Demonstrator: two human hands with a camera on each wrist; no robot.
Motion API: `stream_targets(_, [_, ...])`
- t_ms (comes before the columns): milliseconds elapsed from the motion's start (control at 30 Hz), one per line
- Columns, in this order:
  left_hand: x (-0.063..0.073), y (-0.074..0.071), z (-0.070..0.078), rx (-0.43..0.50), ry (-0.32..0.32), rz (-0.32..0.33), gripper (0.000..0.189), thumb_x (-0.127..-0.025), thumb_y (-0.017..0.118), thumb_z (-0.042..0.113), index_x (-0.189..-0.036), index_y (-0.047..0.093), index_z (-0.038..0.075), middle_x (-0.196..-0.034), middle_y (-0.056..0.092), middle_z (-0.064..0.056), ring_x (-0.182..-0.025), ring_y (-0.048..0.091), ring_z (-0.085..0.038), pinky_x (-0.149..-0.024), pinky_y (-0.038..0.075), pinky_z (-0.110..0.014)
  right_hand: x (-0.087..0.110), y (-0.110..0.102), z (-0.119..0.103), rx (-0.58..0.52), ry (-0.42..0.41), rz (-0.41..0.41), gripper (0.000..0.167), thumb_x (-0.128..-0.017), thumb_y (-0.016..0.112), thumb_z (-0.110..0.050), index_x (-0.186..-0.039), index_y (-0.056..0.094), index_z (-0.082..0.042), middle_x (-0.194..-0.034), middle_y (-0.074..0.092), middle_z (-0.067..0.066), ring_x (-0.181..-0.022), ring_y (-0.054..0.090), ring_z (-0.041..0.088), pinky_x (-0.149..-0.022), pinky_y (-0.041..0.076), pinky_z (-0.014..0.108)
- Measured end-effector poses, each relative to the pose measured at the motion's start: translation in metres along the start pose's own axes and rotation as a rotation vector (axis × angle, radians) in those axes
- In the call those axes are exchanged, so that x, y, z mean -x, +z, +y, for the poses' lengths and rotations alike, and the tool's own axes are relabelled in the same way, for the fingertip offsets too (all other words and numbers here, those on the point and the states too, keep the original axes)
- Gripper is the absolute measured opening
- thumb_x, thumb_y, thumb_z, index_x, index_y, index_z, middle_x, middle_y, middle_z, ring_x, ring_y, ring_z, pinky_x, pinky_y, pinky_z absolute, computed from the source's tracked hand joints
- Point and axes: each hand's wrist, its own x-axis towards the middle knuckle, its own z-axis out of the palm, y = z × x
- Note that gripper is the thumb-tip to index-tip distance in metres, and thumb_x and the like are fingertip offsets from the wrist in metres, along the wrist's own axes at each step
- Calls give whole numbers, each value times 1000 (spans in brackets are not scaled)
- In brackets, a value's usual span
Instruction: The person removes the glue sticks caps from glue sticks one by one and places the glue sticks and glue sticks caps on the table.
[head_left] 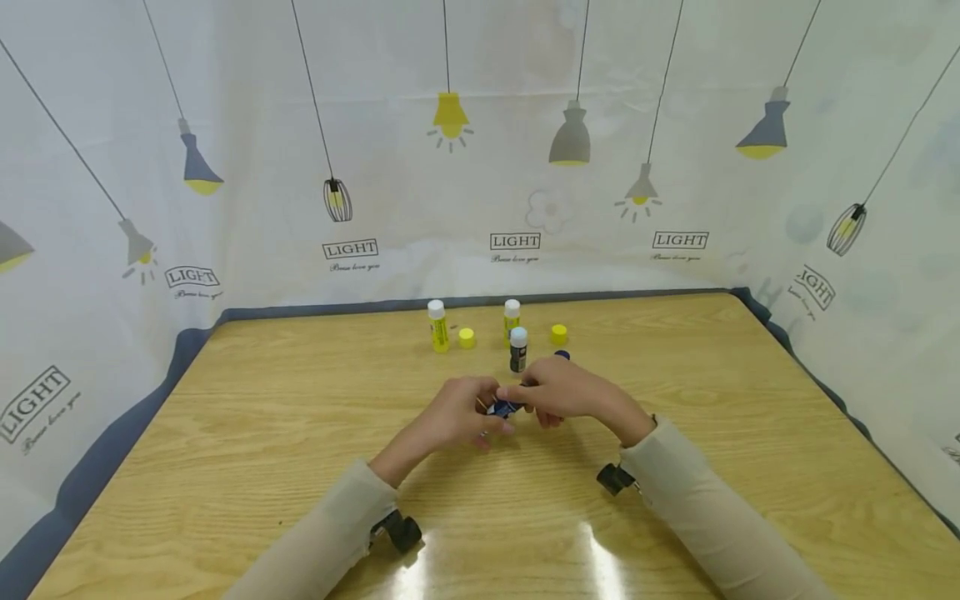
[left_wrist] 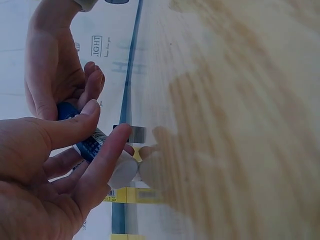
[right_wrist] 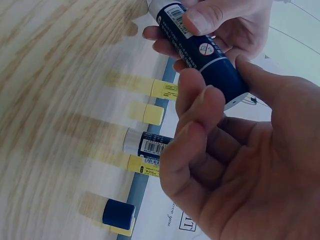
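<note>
Both hands meet over the table around one dark blue glue stick [right_wrist: 192,47] with a white end, held at a tilt. My left hand [head_left: 459,410] grips its labelled body near the white end, thumb on one side and fingers on the other. At the opposite end, my right hand [head_left: 566,390] pinches the dark blue cap [right_wrist: 224,82] between thumb and curled fingers. The cap still sits on the stick. Just beyond the hands stands another dark blue glue stick [head_left: 518,353] with a white top. A loose dark blue cap [right_wrist: 118,214] lies partly behind my right hand in the head view.
Farther back stand two yellow glue sticks, one on the left [head_left: 438,332] and one [head_left: 512,312] partly hidden by the dark blue stick. Two loose yellow caps [head_left: 467,338] rest beside them. A printed cloth backdrop [head_left: 420,217] rises behind the wooden table [head_left: 300,383].
</note>
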Motion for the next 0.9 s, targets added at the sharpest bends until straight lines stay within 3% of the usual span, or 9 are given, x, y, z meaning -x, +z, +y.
stream_targets(367, [4,-2,5,-95,83,32,21,-95,75,9,-115,72,8,-102,74,-10,-64,74,-21,-55,60,-29,-3,-1,-2,99,-61,37,43,-107,57,-38,-86,74,-4,-61,66,-2,-52,55,9,-54,46,24])
stream_targets(600, [3,0,4,-115,83,3,20,-96,74,12,-117,73,9,-107,78,-12,-64,75,-20,-56,61,-29,-1,-1,-3,116,-88,25,39,-108,56,-32,-88,72,-3,-66,67,-1,-57,60,11,-56,47,24])
stream_targets(900, [3,0,4,-166,97,-11,22,-98,72,13,-118,73,7,-108,79,-12,-63,75,-17,-56,60,-27,-2,2,-2,183,-133,39,34,-108,57,-28,-89,69,-3,-66,63,0,-55,50,7,-56,42,22])
